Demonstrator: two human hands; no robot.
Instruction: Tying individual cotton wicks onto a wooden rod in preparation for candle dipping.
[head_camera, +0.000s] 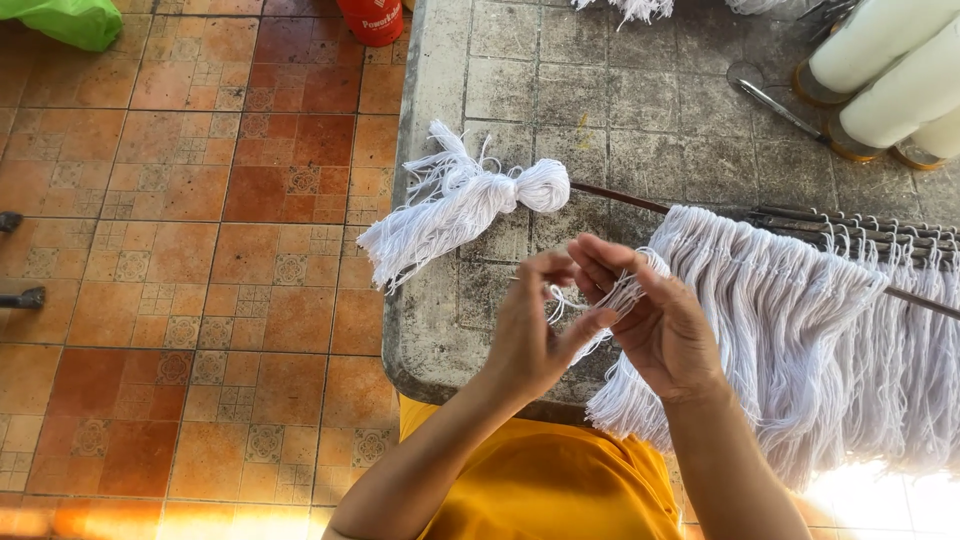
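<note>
**White yarn pinched between both hands at the bench edge**

White strands (618, 296) sit in a two-handed grip just above the near edge of the bench (440, 330). The left hand (530, 335) has thumb and forefinger pressed together on a few thin threads, palm turned toward the right. The right hand (655, 325) curls over the top of a small bunch, its fingers (600, 262) bent down and closed on the strands; how tightly it presses is hard to tell from this angle. The two hands nearly touch, wrists raised, both forearms rising from the lower edge of the view over a yellow garment (545, 485).

The yarn looks light, soft and limp, likely to slip or fray if held loosely, so a hold close to the looped top of a bunch seems surest, not the loose tails.

The pinched bunch is the left end of a long white fringe (800, 330) hanging from dark rods (850, 225) across the bench. Beyond the hands lies a tied yarn bundle (460, 205). White cones (895, 70) and a metal tool (775, 105) rest at the far right.
</note>
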